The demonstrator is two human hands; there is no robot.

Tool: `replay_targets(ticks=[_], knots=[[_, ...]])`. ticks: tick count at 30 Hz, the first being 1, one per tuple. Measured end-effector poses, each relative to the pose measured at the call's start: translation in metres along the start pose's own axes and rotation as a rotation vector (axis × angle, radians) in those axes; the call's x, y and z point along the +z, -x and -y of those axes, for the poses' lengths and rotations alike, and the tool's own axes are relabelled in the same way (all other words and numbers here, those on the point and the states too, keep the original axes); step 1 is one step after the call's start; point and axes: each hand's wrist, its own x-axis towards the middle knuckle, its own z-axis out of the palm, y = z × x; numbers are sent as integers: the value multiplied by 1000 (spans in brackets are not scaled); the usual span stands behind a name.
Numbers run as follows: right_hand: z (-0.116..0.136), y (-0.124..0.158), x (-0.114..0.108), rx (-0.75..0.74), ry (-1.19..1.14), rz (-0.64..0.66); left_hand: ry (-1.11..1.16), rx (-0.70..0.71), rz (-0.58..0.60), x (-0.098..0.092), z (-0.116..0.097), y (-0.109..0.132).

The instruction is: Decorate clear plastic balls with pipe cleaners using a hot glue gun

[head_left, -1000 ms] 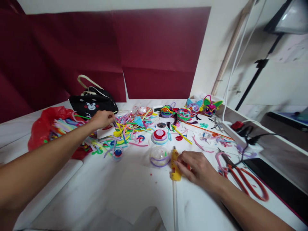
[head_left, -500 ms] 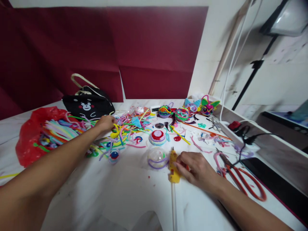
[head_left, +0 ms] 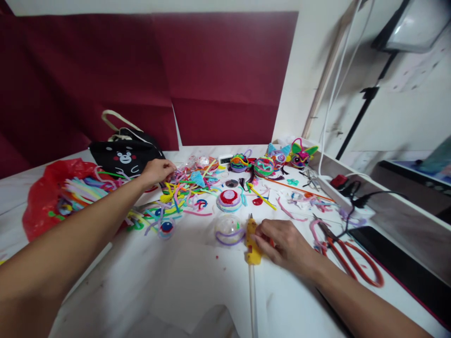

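Note:
My left hand (head_left: 157,172) reaches over the far edge of a loose pile of coloured pipe cleaners (head_left: 179,195). Its fingers are drawn together at the pile; what they pinch, if anything, is hidden. On the right, the fingers of my right hand (head_left: 285,241) are closed on the side of a yellow hot glue gun (head_left: 252,241), which lies with its nozzle pointing away and a long glue stick (head_left: 252,295) trailing toward me. Just left of the gun sits a clear plastic half-ball (head_left: 228,229) with a purple strip along its near edge. Behind it stands a red, white and blue wound dome (head_left: 229,199).
A red plastic bag (head_left: 42,197) of pipe cleaners and a black bag (head_left: 123,157) stand at left. Decorated balls (head_left: 265,166) line the back. Orange-handled scissors (head_left: 352,260), a phone (head_left: 398,272) and a power strip with cables (head_left: 355,202) lie at right.
My left hand has shifted slightly right and up along the pile, its fingers drawn together there. My right hand stays on the glue gun. The whole view has turned a little.

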Motion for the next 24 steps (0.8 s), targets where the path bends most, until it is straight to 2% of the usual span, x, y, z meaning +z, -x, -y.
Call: replay_targets(ticks=[5,11,14,18,24], knots=[[-1,0,0,-8,3,-6,-54,139,-48,5,-35,0],[-2,0,-2,-19,9,-6,-147,466,40,41,-85,16],[-2,-1,-2,-24,12,-5,-249,519,57,58,-101,18],[-2,-1,-2,-17,22,-11,-357,486,44,71,-108,13],[-1,-1,-3,-26,15,-19,-403,442,53,78,-100,8]])
